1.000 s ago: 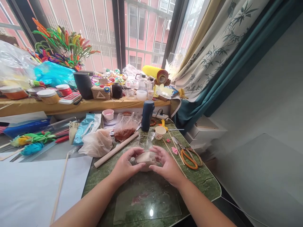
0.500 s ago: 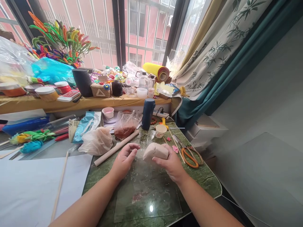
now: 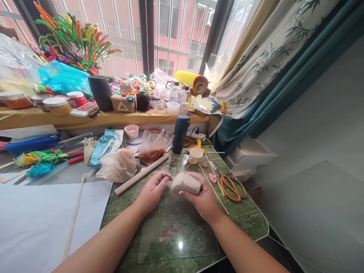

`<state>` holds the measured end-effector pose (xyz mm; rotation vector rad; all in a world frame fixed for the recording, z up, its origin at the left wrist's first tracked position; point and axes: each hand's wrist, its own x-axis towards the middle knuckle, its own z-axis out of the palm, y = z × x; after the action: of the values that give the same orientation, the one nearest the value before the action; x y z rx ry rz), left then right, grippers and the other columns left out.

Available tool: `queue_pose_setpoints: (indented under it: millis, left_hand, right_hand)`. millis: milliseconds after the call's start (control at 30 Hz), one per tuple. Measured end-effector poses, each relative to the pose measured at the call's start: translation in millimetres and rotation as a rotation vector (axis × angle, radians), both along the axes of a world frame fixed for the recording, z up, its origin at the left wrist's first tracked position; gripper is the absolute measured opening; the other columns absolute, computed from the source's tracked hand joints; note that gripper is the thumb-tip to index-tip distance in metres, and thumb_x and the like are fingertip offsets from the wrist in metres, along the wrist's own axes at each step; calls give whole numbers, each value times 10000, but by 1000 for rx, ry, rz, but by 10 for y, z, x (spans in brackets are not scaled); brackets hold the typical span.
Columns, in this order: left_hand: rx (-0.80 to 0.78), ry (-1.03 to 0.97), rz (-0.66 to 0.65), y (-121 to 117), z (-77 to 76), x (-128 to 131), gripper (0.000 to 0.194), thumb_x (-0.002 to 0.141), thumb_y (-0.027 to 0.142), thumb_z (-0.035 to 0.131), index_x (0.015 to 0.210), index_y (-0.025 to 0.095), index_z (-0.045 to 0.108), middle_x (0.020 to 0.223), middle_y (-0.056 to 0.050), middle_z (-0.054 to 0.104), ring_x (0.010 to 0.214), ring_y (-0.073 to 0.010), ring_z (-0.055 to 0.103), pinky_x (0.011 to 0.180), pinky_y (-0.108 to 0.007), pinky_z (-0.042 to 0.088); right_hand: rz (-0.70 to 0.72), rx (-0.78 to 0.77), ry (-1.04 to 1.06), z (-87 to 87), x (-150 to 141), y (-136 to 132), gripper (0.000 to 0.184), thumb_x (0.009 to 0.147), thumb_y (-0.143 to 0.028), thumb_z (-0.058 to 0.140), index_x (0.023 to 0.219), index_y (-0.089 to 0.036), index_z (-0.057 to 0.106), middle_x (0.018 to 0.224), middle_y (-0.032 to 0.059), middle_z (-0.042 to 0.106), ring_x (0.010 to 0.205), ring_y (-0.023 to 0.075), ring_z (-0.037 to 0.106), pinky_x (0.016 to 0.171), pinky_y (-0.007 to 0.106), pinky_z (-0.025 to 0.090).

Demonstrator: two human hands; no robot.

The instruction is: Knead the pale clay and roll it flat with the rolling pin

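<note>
**Pale clay block in the right hand, amid a crowded green tabletop**

A pale cylindrical rod (image 3: 142, 174) slants across the green marble-patterned table (image 3: 251, 218) beyond the left hand (image 3: 152, 192). Behind the rod sit a translucent plastic bag of reddish-brown material (image 3: 153, 153) and a dark-blue cylindrical bottle (image 3: 180, 134). Thin wooden sticks (image 3: 218, 198) and orange-handled metal scissors (image 3: 231, 189) crowd the right hand's (image 3: 206, 199) outer side; a white paper cup (image 3: 195, 156) stands ahead.

The right hand grips the off-white, rounded clay block (image 3: 186, 183) above the table, thumb in front, fingers behind. The left hand hangs just beside it, fingers curled; whether thumb and forefinger meet, I cannot tell.

The cup carries red markings, too small to read; lettering on a cream label (image 3: 90, 148) is unclear.
</note>
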<state>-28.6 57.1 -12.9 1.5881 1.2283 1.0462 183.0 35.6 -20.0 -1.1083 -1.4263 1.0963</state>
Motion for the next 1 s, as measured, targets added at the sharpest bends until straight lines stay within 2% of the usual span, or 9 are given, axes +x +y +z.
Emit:
queue_pose_setpoints:
  millis: [133, 200, 300, 367, 600, 700, 800, 900, 1000]
  left_hand:
    - [-12, 33, -31, -8, 24, -11, 333, 978, 478, 472, 1043, 242, 697, 1083, -57, 747, 1080, -266, 660, 1014, -401, 488]
    - [-32, 47, -125, -48, 27, -11, 366, 972, 482, 500, 1194, 249, 675, 1230, -79, 726, 1184, -281, 642, 1072, -426, 471]
    - [-21, 101, -269, -140, 6, 6, 676, 890, 479, 672, 1498, 256, 481, 1524, -117, 550, 1390, -321, 519, 1183, -487, 387]
    - [0, 137, -303, -188, -20, 21, 910, 815, 461, 776, 1589, 254, 344, 1609, -135, 440, 1451, -347, 453, 1211, -523, 350]
    - [67, 147, -292, -155, -62, 1, 871, 845, 458, 762, 1588, 269, 349, 1613, -139, 431, 1471, -358, 427, 1222, -562, 334]
    - [152, 187, -365, -188, -50, 32, 1075, 796, 494, 810, 1639, 267, 183, 1685, -150, 278, 1537, -368, 296, 1252, -563, 271]
    - [208, 230, -329, -249, -49, 90, 1266, 739, 536, 849, 1652, 262, 15, 1719, -165, 134, 1566, -382, 200, 1261, -574, 244]
    - [206, 260, -334, -239, -67, 81, 1291, 707, 563, 863, 1652, 265, 37, 1720, -160, 136, 1561, -393, 209, 1257, -581, 250]
    - [151, 195, -345, -141, -100, 7, 1111, 778, 625, 773, 1640, 253, 179, 1714, -146, 182, 1561, -391, 205, 1264, -572, 220]
  right_hand:
    - [65, -56, -89, -79, -54, 15, 522, 676, -385, 894, 1141, -245, 702, 1069, 50, 757, 960, 264, 704, 882, 407, 555]
    - [83, -63, -108, -118, -63, 16, 518, 691, -390, 880, 1152, -242, 697, 1072, 52, 756, 962, 264, 701, 879, 408, 553]
    - [86, -50, -70, -149, -56, 6, 535, 701, -390, 868, 1176, -245, 670, 1143, 66, 744, 1014, 271, 701, 909, 417, 549]
    - [84, -76, -24, -154, -49, -1, 589, 681, -386, 880, 1196, -254, 628, 1152, 66, 740, 1031, 279, 707, 917, 430, 554]
    - [-42, -228, 307, -72, -91, -16, 604, 656, -483, 897, 1089, -249, 548, 1010, 59, 760, 912, 279, 736, 823, 427, 600]
    - [-48, -392, 543, -8, -173, -83, 557, 768, -538, 812, 1169, -228, 581, 1136, 108, 753, 1005, 303, 733, 841, 456, 609]
    - [-38, -565, 668, 16, -268, -174, 525, 875, -575, 692, 1256, -229, 590, 1201, 121, 741, 1017, 302, 741, 845, 483, 618]
    - [-39, -556, 605, 50, -271, -189, 541, 875, -554, 697, 1297, -238, 578, 1186, 107, 743, 998, 290, 748, 847, 483, 623]
    - [-73, -362, 343, 172, -121, -100, 668, 761, -441, 832, 1340, -242, 565, 1206, 97, 731, 1048, 295, 728, 905, 476, 604]
